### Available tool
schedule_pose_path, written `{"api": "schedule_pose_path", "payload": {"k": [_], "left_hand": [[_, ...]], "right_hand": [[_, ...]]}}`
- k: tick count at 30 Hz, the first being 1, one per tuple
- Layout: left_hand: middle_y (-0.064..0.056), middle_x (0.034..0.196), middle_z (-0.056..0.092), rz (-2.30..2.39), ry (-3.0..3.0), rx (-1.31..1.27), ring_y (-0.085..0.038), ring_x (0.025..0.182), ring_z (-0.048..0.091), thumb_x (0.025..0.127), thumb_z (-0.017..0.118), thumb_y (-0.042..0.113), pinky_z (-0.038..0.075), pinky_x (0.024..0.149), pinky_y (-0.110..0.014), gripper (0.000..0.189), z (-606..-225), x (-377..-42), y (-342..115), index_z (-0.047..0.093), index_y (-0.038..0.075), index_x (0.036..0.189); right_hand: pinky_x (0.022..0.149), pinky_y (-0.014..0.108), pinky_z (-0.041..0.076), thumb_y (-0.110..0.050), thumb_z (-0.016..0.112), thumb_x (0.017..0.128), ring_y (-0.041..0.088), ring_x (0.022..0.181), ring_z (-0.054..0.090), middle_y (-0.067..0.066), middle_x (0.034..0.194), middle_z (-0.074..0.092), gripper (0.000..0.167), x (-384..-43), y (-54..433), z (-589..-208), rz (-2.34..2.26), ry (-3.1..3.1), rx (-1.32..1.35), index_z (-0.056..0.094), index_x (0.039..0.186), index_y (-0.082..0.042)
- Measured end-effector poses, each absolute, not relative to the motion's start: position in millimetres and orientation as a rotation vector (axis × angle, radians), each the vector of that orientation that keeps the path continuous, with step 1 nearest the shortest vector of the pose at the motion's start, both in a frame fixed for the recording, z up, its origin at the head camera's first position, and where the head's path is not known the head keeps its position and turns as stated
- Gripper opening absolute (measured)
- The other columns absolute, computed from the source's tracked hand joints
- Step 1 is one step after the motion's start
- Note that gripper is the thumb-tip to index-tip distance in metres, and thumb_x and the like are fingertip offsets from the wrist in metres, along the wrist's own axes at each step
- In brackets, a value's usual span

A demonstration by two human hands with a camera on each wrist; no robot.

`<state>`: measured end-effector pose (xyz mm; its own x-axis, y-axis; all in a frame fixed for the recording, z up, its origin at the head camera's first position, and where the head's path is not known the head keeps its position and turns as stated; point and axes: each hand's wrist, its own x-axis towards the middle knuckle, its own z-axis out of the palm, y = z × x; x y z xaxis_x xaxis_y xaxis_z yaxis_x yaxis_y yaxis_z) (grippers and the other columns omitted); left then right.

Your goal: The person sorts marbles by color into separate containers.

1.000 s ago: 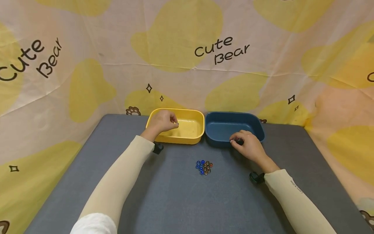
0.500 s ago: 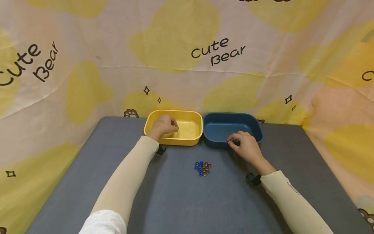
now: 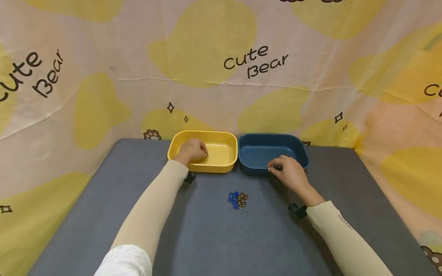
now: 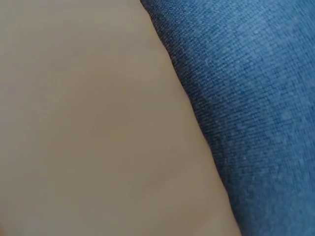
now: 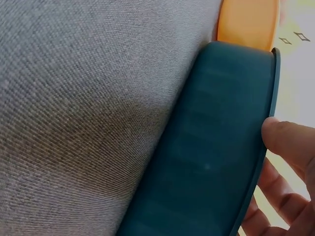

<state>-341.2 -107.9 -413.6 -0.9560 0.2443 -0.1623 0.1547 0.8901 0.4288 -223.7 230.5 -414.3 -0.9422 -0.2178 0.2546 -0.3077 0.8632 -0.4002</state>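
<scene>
My left hand reaches over the front rim into the yellow box. Thumb and fingers come together at the tips, where a small dark thing shows; its kind I cannot tell. At the blue box, my right hand pinches the near rim. The right wrist view shows the thumb over the rim and the other fingers behind it. Several glass marbles, blue, brown and one reddish, lie in a cluster on the grey table in front of the boxes.
Both boxes stand side by side at the far edge of the grey table. A patterned cloth hangs behind and at the sides. In the left wrist view, a beige sleeve covers much of the picture.
My left hand has sunk lower into the yellow box. The right hand stays at the blue box's rim, and the marbles lie as before; the whole view has shifted slightly.
</scene>
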Motion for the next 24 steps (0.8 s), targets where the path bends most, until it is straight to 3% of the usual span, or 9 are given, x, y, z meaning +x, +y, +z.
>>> {"api": "schedule_pose_path", "payload": {"k": [10, 24], "left_hand": [[0.003, 0.093, 0.069, 0.587, 2.853, 0.291, -0.018, 0.083, 0.058, 0.083, 0.071, 0.028, 0.044, 0.071, -0.032, 0.006, -415, -340, -112, 0.073, 0.022, 0.084], [-0.007, 0.114, 0.065, 0.707, 2.840, 0.357, -0.025, 0.104, 0.060, 0.083, 0.070, 0.038, 0.048, 0.089, -0.042, 0.042, -401, -328, -120, 0.067, 0.012, 0.116]], "right_hand": [[0.059, 0.030, 0.043, -0.018, 0.071, 0.086, 0.017, 0.074, 0.055, -0.001, 0.081, 0.059, 0.006, -222, 226, -414, 0.643, -2.847, 0.410, 0.075, 0.091, -0.019], [0.057, 0.030, 0.038, -0.019, 0.070, 0.087, 0.020, 0.071, 0.053, 0.002, 0.081, 0.058, 0.010, -223, 228, -416, 0.535, -2.829, 0.440, 0.073, 0.096, -0.021]]}}
